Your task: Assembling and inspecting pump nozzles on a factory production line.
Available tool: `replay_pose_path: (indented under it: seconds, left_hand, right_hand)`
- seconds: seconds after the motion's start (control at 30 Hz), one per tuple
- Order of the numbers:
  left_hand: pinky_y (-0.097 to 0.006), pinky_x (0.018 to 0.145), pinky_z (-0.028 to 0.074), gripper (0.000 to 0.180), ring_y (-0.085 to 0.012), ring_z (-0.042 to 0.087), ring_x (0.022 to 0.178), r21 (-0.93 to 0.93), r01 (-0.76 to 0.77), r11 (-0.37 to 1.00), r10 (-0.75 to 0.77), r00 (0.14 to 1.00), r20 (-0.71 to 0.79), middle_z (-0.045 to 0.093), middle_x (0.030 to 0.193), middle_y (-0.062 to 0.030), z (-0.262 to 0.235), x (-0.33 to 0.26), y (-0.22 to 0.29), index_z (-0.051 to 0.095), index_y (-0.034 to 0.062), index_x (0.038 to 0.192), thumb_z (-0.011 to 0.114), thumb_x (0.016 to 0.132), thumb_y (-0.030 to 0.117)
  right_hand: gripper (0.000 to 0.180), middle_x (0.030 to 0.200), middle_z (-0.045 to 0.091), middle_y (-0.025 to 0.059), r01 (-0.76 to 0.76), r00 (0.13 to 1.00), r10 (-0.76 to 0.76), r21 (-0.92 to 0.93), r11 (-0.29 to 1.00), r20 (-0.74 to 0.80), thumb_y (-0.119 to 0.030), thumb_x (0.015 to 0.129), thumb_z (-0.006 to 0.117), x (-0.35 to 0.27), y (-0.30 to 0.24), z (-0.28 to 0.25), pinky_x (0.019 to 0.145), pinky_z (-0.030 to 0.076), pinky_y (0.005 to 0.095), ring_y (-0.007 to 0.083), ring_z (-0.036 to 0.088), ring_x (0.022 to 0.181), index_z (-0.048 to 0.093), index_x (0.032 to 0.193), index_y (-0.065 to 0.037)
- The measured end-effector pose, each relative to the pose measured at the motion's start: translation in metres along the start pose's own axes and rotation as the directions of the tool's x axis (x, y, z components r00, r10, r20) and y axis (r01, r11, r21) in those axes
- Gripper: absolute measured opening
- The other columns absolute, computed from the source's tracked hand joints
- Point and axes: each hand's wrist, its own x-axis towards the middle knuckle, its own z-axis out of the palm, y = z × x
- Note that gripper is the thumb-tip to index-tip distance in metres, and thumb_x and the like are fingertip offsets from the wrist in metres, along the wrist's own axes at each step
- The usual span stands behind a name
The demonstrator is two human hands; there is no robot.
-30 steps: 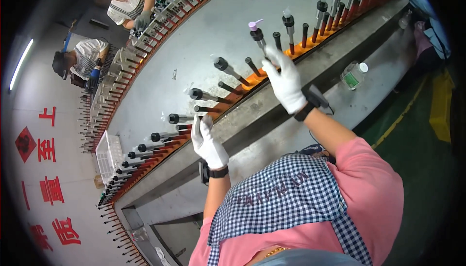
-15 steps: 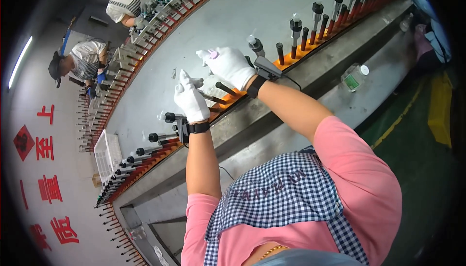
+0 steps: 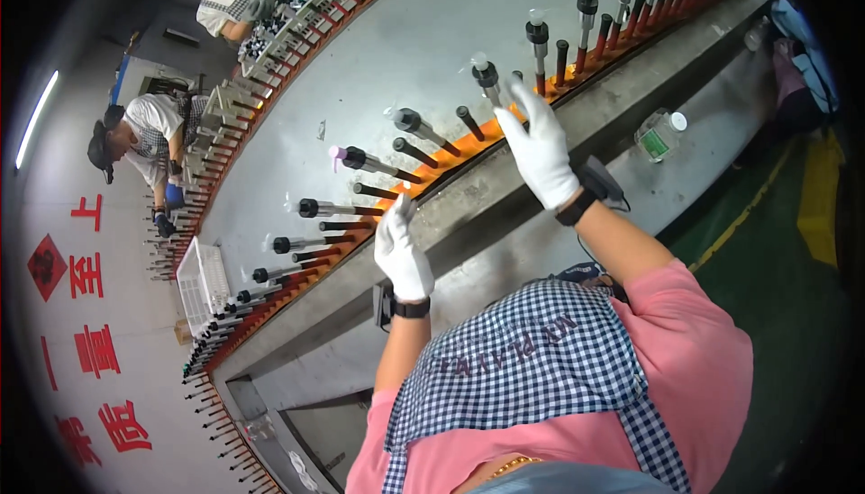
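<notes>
Covering a pink shirt (image 3: pixel 689 341), a blue-and-white checked apron (image 3: pixel 514 368) is worn at five o'clock, presumably to keep dirt off. Just below centre, toward seven o'clock, the left hand (image 3: pixel 403 255) is held beside the orange track; its fingers are loosely curved, and whether anything small is pinched cannot be told. At two o'clock the right hand (image 3: pixel 541 147) is raised with its fingers extended and apart, nothing visibly grasped, near a clear-capped holder (image 3: pixel 485 72). White, soft-looking gloves (image 3: pixel 410 271) are worn on both, likely so that finger marks are kept off the parts. Along the orange track (image 3: pixel 496 127), black-collared cylindrical holders are spaced in a row, probably so that each can be reached singly. At ten o'clock the lilac pump head (image 3: pixel 339 153) is seated on the outer end of one such holder; smooth plastic with a thin spout is suggested. Beyond, a flat grey tabletop (image 3: pixel 378 62) is seen, and at half past eight a white lattice-walled basket (image 3: pixel 200 300). Farthest off, a co-worker (image 3: pixel 149 129) is seen between nine and ten o'clock.
</notes>
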Motion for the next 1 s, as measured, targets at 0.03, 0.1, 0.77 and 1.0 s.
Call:
replay_pose_path:
  seconds: [0.03, 0.1, 0.77, 1.0]
  left_hand:
    - [-0.038, 0.111, 0.044, 0.036, -0.0231, 0.060, 0.122, -0.009, -0.062, 0.998, 0.062, 0.998, 0.030, 0.063, 0.130, -0.0166, 0.015, 0.009, 0.004, 0.059, -0.0067, 0.127, 0.054, 0.105, 0.021]
    - [-0.036, 0.108, 0.044, 0.044, -0.0230, 0.056, 0.126, 0.165, -0.195, 0.967, 0.177, 0.977, 0.116, 0.054, 0.141, -0.0180, 0.059, 0.039, 0.029, 0.048, -0.0056, 0.141, 0.052, 0.106, 0.022]
    - [-0.034, 0.110, 0.039, 0.050, -0.0233, 0.051, 0.130, 0.563, -0.125, 0.817, 0.274, 0.943, -0.189, 0.053, 0.143, -0.0175, 0.129, 0.049, 0.018, 0.044, -0.0015, 0.146, 0.057, 0.101, 0.014]
    - [-0.035, 0.088, 0.052, 0.053, -0.0184, 0.062, 0.100, 0.503, -0.114, 0.857, 0.249, 0.946, -0.210, 0.062, 0.120, -0.0118, 0.200, 0.018, 0.010, 0.052, 0.0066, 0.141, 0.071, 0.093, 0.018]
  right_hand:
    - [0.045, 0.121, 0.065, 0.0215, 0.072, 0.997, -0.072, 0.007, 0.997, 0.005, -0.017, 0.092, 0.070, 0.018, -0.015, -0.001, 0.098, 0.049, 0.0393, 0.0354, 0.063, 0.111, 0.055, 0.131, -0.001]
    - [0.042, 0.116, 0.070, 0.0147, 0.068, 0.979, -0.092, 0.137, 0.988, 0.181, -0.018, 0.093, 0.070, 0.050, -0.021, 0.007, 0.095, 0.050, 0.0344, 0.0265, 0.066, 0.108, 0.058, 0.131, -0.004]
    - [0.055, 0.095, 0.071, 0.0204, -0.121, 0.667, 0.113, -0.042, 0.992, 0.736, -0.055, 0.097, 0.053, 0.056, 0.013, -0.047, 0.081, 0.053, 0.0443, 0.0386, 0.068, 0.091, 0.068, 0.118, -0.007]
    - [0.052, 0.083, 0.070, 0.0166, -0.087, 0.345, 0.051, -0.022, 0.996, 0.937, -0.056, 0.096, 0.054, 0.050, -0.004, -0.105, 0.073, 0.052, 0.0418, 0.0346, 0.068, 0.079, 0.071, 0.087, -0.008]
